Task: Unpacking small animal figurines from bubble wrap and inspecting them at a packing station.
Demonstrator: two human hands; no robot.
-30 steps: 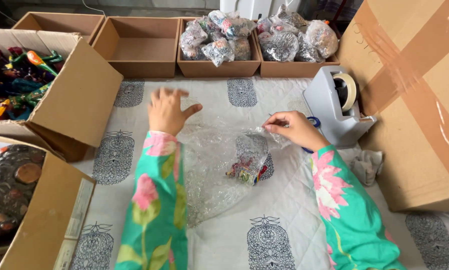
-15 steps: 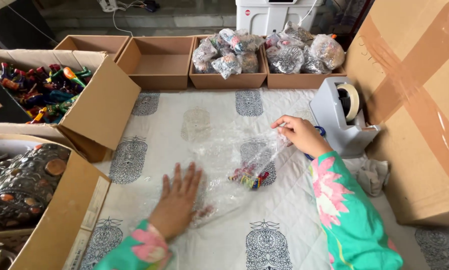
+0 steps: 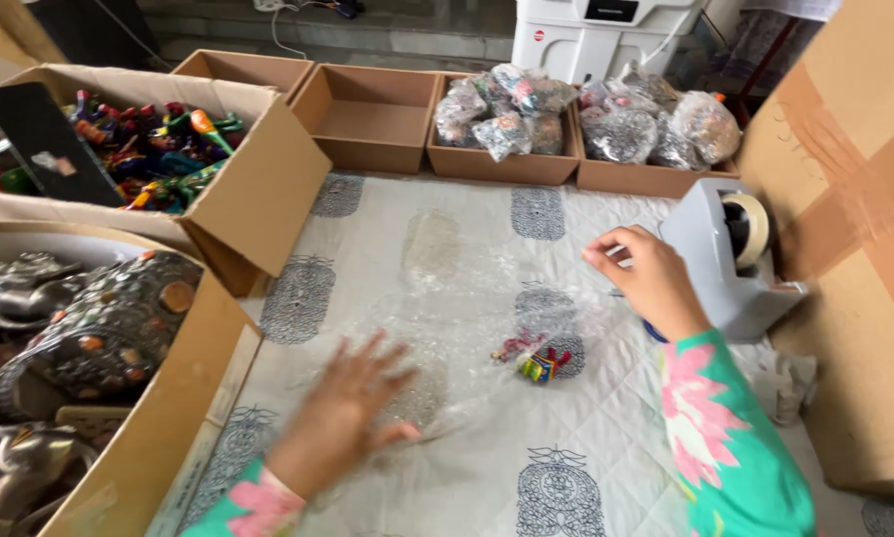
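Note:
A clear sheet of bubble wrap (image 3: 472,328) lies spread on the white patterned cloth (image 3: 586,467). A small multicoloured toy (image 3: 536,360) rests on the wrap. My left hand (image 3: 352,413), blurred, lies flat with fingers spread on the near left part of the wrap. My right hand (image 3: 646,278) pinches the wrap's far right edge, just in front of the grey tape dispenser (image 3: 730,254).
Left stand cardboard boxes: one with colourful toys (image 3: 158,149), one with dark metal figurines (image 3: 79,338). At the back are empty boxes (image 3: 367,119) and boxes of wrapped bundles (image 3: 586,114). A large cardboard box (image 3: 855,249) stands at right.
My left hand came back from the wrap's far edge to its near left part. My right hand kept its hold on the right edge. The view shifted left.

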